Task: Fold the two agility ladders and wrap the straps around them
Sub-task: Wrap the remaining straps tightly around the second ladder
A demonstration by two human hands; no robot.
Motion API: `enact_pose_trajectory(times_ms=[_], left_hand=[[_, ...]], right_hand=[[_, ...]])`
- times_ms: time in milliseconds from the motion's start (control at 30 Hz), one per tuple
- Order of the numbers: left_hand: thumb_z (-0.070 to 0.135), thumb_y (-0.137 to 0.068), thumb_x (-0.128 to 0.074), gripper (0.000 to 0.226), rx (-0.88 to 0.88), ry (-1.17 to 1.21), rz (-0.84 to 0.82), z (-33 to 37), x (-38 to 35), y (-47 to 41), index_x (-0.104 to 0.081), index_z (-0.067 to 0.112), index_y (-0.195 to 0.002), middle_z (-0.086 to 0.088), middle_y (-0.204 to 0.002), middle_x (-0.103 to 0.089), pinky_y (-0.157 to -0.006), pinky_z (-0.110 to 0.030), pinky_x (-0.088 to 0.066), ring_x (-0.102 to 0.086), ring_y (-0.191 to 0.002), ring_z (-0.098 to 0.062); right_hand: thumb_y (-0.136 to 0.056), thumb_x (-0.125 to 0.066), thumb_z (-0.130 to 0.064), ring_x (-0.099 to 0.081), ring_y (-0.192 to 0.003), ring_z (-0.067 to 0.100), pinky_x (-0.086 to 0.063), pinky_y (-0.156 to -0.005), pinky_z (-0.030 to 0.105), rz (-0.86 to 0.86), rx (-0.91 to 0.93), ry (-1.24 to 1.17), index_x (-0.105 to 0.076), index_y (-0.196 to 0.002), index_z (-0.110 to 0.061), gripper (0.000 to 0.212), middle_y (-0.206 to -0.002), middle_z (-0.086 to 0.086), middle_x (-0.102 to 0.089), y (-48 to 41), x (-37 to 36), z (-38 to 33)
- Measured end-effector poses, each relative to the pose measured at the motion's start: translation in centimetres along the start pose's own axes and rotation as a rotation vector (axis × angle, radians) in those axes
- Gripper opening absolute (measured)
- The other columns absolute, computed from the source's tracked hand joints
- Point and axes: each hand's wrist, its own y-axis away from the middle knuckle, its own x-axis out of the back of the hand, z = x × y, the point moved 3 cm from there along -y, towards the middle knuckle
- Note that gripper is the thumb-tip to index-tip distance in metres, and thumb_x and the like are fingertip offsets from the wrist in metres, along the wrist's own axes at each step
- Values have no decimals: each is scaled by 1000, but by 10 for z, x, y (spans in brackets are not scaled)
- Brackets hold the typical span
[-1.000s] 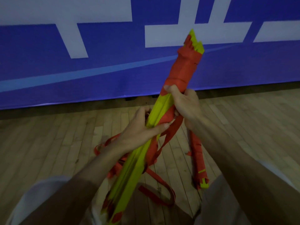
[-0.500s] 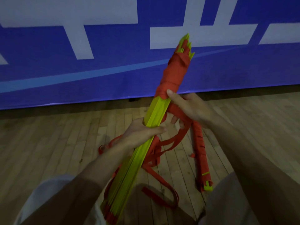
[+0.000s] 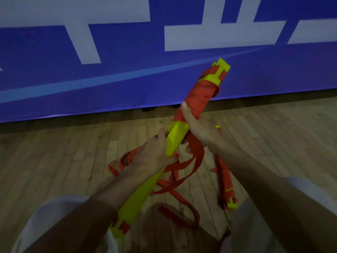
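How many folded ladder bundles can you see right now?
2. The held bundle is up at centre in the left hand and right hand, far half strap-wrapped. The floor bundle lies on the wooden floor at right, partly hidden by the right forearm.

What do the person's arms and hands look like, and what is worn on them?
The left forearm and right forearm are bare; the left hand and right hand wear no glove, and no ring, watch or marking shows. Pale cloth, probably short white sleeves, lies beside each upper arm.
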Motion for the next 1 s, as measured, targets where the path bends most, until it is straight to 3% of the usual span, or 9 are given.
enact_pose_trajectory(times_ms=[200,333,433,533,633,733,800,867,1000], left_hand=[[59,-75,-70,61,-177,-251,178,6,12,6,-25,25,-98,4,-94,-59,-63,-30,-35,-62,-85,-20],[55,-75,-73,44,-220,170,168,4,17,4,-42,30,-93,12,-74,-53,-56,-29,-41,-56,-67,-7],[47,-62,-86,57,-138,584,66,1,22,-1,-42,36,-97,7,-93,-60,-66,-25,-51,-62,-82,-7],[52,-45,-89,84,-27,779,-113,3,17,-2,-37,34,-108,2,-113,-59,-79,-31,-53,-63,-97,-11],[32,-56,-85,80,48,946,-237,13,19,5,-36,19,-116,-6,-84,-74,-69,-38,-57,-69,-70,-22],[25,-72,-76,41,-37,903,-298,17,25,12,-59,10,-106,-14,-82,-72,-60,-32,-56,-67,-64,-24],[25,-74,-79,35,-2,891,-280,10,17,11,-66,11,-103,-8,-79,-71,-59,-30,-53,-68,-63,-18],[30,-72,-83,33,46,849,-155,-3,13,7,-68,21,-100,5,-81,-73,-66,-30,-55,-69,-69,-10],[51,-68,-80,58,155,519,82,-21,14,-2,-60,29,-117,8,-101,-70,-86,-34,-53,-66,-94,-13]], right_hand=[[-79,-63,-66,-71,-54,20,-62,-68,41,16,-19,-100,-72,-80,-16,51,-65,6,-74,4,7,-4],[-85,-65,-49,-63,-43,23,-53,-44,30,77,90,-178,-69,-75,-12,39,-62,12,-72,6,18,-11],[-89,-63,-44,-56,-37,23,-45,-40,26,57,254,-209,-67,-71,-9,39,-58,10,-68,11,22,-20],[-94,-60,-36,-45,-32,19,-38,-37,25,29,374,-298,-64,-70,-7,38,-51,8,-59,16,24,-26],[-95,-58,-36,-40,-32,19,-34,-38,25,60,383,-375,-59,-66,-7,41,-44,4,-51,16,27,-26],[-94,-57,-46,-53,-44,25,-46,-51,33,20,313,-316,-62,-67,-12,43,-54,6,-60,17,25,-27],[-92,-52,-57,-64,-50,12,-53,-61,27,-5,241,-175,-67,-66,-18,49,-57,-6,-68,14,26,-22],[-87,-40,-74,-68,-55,11,-54,-67,30,-31,205,42,-72,-66,-14,70,-61,1,-72,11,24,-20],[-88,-26,-77,-60,-41,21,-45,-44,19,-81,146,183,-72,-66,0,92,-52,11,-67,10,20,-17]])
